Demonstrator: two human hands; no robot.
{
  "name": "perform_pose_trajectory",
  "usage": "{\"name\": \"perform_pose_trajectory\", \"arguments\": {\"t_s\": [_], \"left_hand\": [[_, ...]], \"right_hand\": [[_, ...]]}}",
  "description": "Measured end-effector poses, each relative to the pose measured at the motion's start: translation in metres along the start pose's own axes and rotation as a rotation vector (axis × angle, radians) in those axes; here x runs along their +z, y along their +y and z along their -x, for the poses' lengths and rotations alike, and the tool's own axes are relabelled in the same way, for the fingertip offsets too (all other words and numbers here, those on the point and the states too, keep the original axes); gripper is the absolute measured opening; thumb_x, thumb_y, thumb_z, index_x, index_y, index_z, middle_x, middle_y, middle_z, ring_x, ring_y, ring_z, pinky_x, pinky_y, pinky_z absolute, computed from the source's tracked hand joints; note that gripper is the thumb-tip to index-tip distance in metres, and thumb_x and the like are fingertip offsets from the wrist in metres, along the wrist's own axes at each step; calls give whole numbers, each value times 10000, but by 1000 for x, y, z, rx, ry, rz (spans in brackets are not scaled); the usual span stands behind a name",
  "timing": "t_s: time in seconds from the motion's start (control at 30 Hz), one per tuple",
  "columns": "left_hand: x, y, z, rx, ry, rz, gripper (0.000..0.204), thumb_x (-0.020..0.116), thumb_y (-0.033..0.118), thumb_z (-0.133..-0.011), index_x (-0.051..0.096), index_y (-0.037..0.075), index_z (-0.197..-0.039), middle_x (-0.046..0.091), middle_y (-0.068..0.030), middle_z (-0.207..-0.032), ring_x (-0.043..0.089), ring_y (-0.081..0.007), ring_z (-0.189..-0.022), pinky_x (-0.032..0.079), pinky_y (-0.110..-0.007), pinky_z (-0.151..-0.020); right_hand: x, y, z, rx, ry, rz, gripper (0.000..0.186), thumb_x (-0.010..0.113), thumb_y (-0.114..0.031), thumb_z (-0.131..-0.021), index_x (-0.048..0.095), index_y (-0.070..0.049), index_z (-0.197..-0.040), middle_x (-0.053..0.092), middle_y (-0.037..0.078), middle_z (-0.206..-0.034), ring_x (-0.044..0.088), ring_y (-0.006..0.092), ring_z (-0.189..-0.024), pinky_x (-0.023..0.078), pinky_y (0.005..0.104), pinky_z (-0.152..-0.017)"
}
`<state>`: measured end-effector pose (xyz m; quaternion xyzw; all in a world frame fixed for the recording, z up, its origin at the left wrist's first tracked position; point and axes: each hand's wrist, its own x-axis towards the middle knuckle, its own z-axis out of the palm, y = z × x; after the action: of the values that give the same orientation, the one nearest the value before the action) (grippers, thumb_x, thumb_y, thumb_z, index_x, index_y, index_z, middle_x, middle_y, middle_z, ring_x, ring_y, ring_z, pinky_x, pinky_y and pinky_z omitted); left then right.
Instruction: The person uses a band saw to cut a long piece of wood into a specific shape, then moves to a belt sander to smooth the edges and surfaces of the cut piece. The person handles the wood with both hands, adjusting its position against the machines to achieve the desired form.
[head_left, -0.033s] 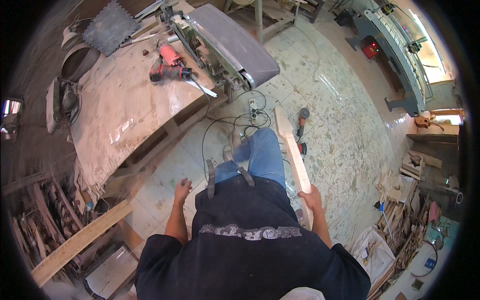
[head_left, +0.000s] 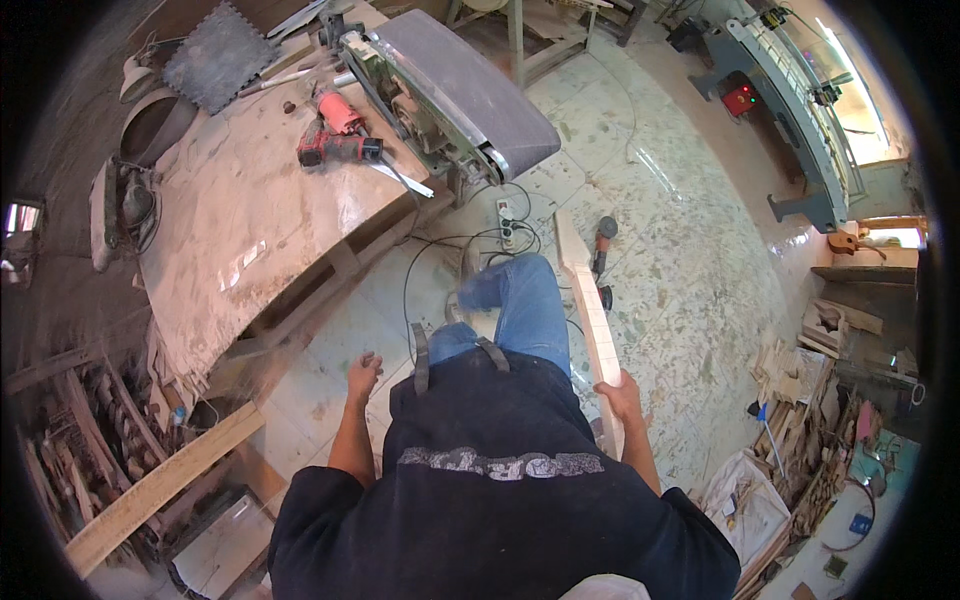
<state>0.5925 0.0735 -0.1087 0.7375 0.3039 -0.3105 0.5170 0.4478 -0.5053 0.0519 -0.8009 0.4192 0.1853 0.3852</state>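
My right hand (head_left: 622, 396) is wrapped round a pale wooden guitar neck (head_left: 597, 330) beside my right hip. Its wider headstock end (head_left: 567, 238) points away from me over the floor, and thin cross lines run along its face. The near end is partly hidden by my hand and black shirt. On the other side, my left hand (head_left: 364, 374) hangs beside my body with fingers loosely bent and apart, holding nothing. Just past the neck, a red and black hand power tool (head_left: 603, 245) lies on the floor.
A belt sander (head_left: 470, 85) stands by a dusty workbench (head_left: 240, 220) carrying a red cordless drill (head_left: 335, 147). Cables and a power strip (head_left: 506, 222) lie on the floor ahead. A plank (head_left: 165, 483) juts in at left; wood scraps (head_left: 800, 375) pile up at right.
Very little differs. My jeans-clad legs have shifted slightly, and the headstock end of the guitar neck has moved slightly to the right. Both hands keep nearly the same place.
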Motion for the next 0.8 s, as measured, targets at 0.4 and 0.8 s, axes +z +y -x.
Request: {"name": "perform_pose_trajectory", "arguments": {"t_s": [0.4,0.8], "left_hand": [[-39,90,-67,49,38,-166,597,740,237,-930,544,-66,-1406,698,-249,-1230,729,-261,-915,571,-364,-779],[-6,133,-102,189,-114,-23,521,717,297,-966,593,-11,-1369,713,-160,-1213,742,-240,-950,551,-329,-772]], "right_hand": [[50,-50,-25,7,146,-249,535,801,-305,-696,712,32,-1101,740,166,-965,697,271,-888,526,385,-817],[30,-68,-10,-25,180,-315,534,788,-251,-691,687,53,-1118,726,164,-975,685,270,-889,523,380,-817]]}}
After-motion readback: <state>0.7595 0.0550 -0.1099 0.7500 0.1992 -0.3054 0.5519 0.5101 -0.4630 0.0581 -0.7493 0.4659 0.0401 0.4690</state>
